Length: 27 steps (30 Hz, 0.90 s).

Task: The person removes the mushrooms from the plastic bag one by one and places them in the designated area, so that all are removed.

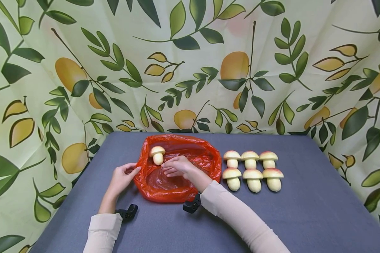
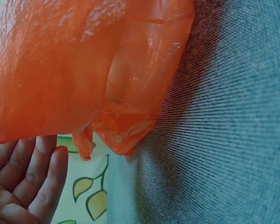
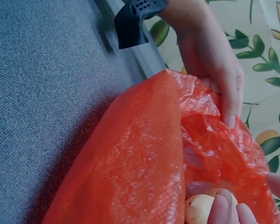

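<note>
A red plastic bag (image 1: 180,196) lies with its mouth open toward me. My left hand (image 1: 122,177) pinches the bag's left rim, thumb over the edge and fingers outside; those fingers (image 2: 30,172) show behind the film in the left wrist view. Inside the bag, near its left wall, stands a toy mushroom (image 1: 158,159) with a reddish cap and pale stem. My right hand (image 1: 178,166) reaches into the bag from the right, its loosely extended fingertips beside the mushroom's stem and holding nothing. In the right wrist view, its fingers (image 3: 219,210) overlap the mushroom (image 3: 198,208).
Several matching mushrooms (image 1: 253,174) stand upright in two rows, just right of the bag on the grey tabletop (image 1: 313,211). A leaf-and-fruit patterned cloth (image 1: 202,98) hangs behind the table and along both sides. Each wrist carries a black camera mount (image 1: 192,204).
</note>
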Tool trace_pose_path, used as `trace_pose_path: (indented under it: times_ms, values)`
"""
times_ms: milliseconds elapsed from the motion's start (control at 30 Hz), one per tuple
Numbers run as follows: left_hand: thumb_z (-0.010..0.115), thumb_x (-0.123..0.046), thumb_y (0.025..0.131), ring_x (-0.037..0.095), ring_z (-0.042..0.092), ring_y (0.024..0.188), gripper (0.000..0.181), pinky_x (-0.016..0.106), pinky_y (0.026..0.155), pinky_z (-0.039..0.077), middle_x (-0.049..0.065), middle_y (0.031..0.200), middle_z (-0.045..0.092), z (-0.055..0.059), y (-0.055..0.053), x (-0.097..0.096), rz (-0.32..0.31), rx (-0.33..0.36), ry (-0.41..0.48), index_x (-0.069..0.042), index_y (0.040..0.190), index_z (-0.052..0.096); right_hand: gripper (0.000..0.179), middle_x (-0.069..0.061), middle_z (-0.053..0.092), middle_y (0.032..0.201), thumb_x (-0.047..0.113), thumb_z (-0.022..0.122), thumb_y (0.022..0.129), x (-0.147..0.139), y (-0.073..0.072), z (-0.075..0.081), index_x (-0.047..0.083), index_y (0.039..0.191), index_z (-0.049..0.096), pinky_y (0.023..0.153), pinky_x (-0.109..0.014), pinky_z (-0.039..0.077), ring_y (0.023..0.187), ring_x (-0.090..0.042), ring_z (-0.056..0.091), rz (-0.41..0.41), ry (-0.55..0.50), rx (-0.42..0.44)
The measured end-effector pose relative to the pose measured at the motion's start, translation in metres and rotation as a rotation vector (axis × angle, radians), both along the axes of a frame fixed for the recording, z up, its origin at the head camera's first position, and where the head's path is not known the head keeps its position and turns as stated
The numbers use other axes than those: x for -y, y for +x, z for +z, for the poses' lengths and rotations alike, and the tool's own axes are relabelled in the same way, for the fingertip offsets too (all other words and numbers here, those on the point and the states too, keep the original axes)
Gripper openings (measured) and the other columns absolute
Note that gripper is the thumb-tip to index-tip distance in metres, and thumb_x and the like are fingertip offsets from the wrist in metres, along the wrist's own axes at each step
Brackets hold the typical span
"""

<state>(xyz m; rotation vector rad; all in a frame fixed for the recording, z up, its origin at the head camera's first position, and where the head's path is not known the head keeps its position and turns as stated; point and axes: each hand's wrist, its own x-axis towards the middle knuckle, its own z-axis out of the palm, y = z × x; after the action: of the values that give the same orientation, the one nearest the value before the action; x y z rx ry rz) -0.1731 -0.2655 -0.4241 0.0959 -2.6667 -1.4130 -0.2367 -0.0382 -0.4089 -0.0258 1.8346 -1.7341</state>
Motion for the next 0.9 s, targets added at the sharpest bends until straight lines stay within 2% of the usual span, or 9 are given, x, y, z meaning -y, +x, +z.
trace_pose_path:
  times_ms: [100,400,700,900]
  values:
    - [0.064,-0.019,0.093,-0.008,0.057,0.076,0.036,0.010,0.071,0.048,0.025,0.107,0.069,0.000,0.000,0.000,-0.004,-0.005,0.003,0.007,0.118,0.064,0.025,-0.023,0.070,0.113,0.015,0.065,0.091,0.004,-0.001,0.000,-0.002,0.110,0.067,0.074,-0.031,0.060,0.085,-0.023,0.074,-0.008,-0.001,0.025]
    - [0.063,-0.017,0.093,-0.009,0.056,0.075,0.034,0.010,0.071,0.048,0.026,0.106,0.069,-0.004,-0.003,-0.001,-0.007,-0.010,-0.009,0.006,0.117,0.064,0.030,-0.022,0.068,0.120,0.016,0.067,0.090,0.016,-0.010,-0.002,0.001,0.115,0.065,0.076,-0.030,0.059,0.070,-0.012,0.068,-0.073,-0.001,0.066]
    - [0.064,-0.019,0.093,-0.011,0.056,0.074,0.035,0.011,0.071,0.048,0.025,0.106,0.070,-0.002,-0.002,-0.001,0.003,-0.004,-0.016,0.006,0.117,0.065,0.040,-0.020,0.070,0.115,0.020,0.071,0.087,0.023,-0.017,-0.006,-0.001,0.119,0.062,0.075,-0.027,0.059,0.092,-0.023,0.074,-0.175,0.029,0.091]
    - [0.064,-0.018,0.093,-0.011,0.056,0.073,0.034,0.011,0.071,0.049,0.026,0.106,0.070,-0.002,-0.003,-0.001,0.007,-0.002,-0.007,0.006,0.117,0.065,0.043,-0.019,0.070,0.115,0.022,0.072,0.086,0.027,-0.021,-0.012,-0.002,0.120,0.060,0.084,-0.029,0.057,0.103,-0.026,0.071,-0.230,0.024,0.082]
